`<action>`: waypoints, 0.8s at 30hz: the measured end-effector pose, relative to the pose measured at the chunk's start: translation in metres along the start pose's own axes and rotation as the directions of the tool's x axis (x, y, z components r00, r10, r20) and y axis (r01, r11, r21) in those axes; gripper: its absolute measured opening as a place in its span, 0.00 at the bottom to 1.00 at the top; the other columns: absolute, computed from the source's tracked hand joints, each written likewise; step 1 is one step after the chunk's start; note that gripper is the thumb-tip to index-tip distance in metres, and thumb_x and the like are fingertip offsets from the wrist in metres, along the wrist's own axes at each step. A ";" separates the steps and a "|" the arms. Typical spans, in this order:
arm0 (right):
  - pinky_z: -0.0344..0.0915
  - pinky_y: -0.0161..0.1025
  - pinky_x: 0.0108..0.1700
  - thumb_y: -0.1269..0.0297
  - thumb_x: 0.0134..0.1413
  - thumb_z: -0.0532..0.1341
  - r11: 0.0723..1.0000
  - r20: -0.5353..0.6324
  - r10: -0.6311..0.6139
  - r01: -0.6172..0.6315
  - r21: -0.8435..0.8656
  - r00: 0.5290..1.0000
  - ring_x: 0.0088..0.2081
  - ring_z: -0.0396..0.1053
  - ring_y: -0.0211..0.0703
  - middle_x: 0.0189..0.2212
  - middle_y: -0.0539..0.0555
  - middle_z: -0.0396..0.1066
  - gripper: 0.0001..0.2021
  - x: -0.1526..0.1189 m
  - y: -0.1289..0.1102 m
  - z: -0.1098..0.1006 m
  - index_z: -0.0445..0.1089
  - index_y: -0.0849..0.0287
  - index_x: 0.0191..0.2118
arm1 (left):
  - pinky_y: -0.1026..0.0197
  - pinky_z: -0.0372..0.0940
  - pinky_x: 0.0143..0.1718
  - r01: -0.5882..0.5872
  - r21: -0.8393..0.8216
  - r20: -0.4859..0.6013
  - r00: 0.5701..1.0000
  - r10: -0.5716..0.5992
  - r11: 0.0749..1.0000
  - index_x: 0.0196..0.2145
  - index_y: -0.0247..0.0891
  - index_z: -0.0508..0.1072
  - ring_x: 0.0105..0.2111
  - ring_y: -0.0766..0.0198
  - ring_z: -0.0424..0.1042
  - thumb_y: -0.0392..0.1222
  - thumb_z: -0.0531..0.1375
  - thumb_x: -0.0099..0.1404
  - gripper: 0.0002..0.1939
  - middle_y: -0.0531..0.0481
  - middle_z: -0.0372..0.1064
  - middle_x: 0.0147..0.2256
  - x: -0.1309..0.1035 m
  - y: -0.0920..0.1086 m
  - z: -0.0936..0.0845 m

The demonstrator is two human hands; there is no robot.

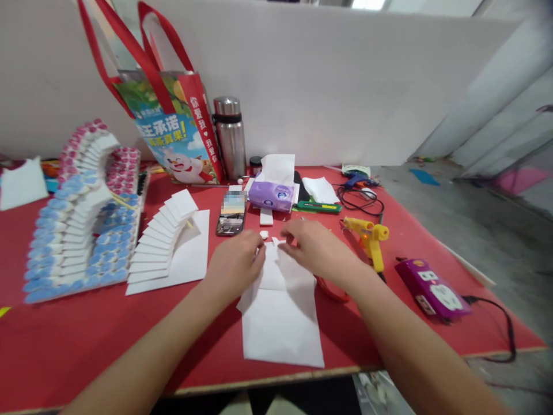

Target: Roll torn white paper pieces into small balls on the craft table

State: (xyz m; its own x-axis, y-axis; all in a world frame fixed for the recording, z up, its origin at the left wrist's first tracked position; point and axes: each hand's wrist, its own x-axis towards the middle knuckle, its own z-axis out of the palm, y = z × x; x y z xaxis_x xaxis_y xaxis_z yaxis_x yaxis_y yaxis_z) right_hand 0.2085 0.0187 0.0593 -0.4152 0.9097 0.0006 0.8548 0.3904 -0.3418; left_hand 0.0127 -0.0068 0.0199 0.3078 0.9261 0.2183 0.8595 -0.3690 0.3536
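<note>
White sheets of tissue paper (283, 331) lie overlapping on the red table in front of me. My left hand (237, 260) rests at their upper left edge, its fingers curled in and closed; what they hold, if anything, is hidden. Over the upper right of the paper is my right hand (317, 249), fingers bent, with a gap between thumb and forefinger. A small raised flap of paper stands between the hands. Just beyond my left fingertips sits a small white lump (264, 235).
A phone (232, 214), tissue pack (272, 195) and green cutter (317, 206) lie beyond my hands. To the right are a yellow glue gun (367, 236) and purple power strip (432, 288). Fanned white pieces (158, 242), a steel flask (231, 141) and a bag (173, 132) stand left.
</note>
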 end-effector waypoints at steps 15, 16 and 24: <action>0.56 0.41 0.33 0.70 0.58 0.63 0.994 0.142 -0.073 0.084 -0.067 0.987 0.32 0.72 0.48 0.31 0.57 0.79 0.10 0.001 -0.003 0.005 0.79 0.56 0.29 | 0.53 0.68 0.48 -0.121 -0.566 -0.153 0.987 0.040 0.816 0.53 0.39 0.69 0.46 0.55 0.72 0.47 0.53 0.76 0.14 0.40 0.70 0.50 -0.006 -0.007 0.022; 0.56 0.40 0.33 0.71 0.57 0.62 0.995 0.127 -0.096 0.100 -0.027 0.987 0.30 0.71 0.46 0.29 0.56 0.78 0.10 0.003 -0.002 0.003 0.78 0.56 0.27 | 0.54 0.68 0.47 -0.124 -0.589 -0.160 0.986 0.035 0.799 0.53 0.40 0.69 0.45 0.57 0.72 0.47 0.55 0.75 0.14 0.40 0.70 0.50 -0.006 -0.007 0.023; 0.61 0.37 0.34 0.66 0.58 0.59 0.888 -0.232 -0.143 0.228 0.400 0.962 0.29 0.67 0.39 0.26 0.51 0.74 0.12 0.003 0.024 0.010 0.75 0.58 0.25 | 0.56 0.70 0.44 0.009 -0.785 -0.073 0.992 -0.107 0.620 0.58 0.42 0.68 0.41 0.61 0.73 0.47 0.67 0.65 0.25 0.41 0.68 0.55 -0.004 -0.011 0.027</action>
State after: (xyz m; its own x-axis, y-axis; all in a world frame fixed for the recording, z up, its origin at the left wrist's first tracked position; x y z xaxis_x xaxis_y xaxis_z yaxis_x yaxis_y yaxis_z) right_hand 0.2242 0.0290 0.0415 -0.4496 0.8523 0.2673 0.5397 0.4977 -0.6790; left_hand 0.0129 -0.0041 -0.0098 0.1837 0.9521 0.2446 0.2154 -0.2818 0.9350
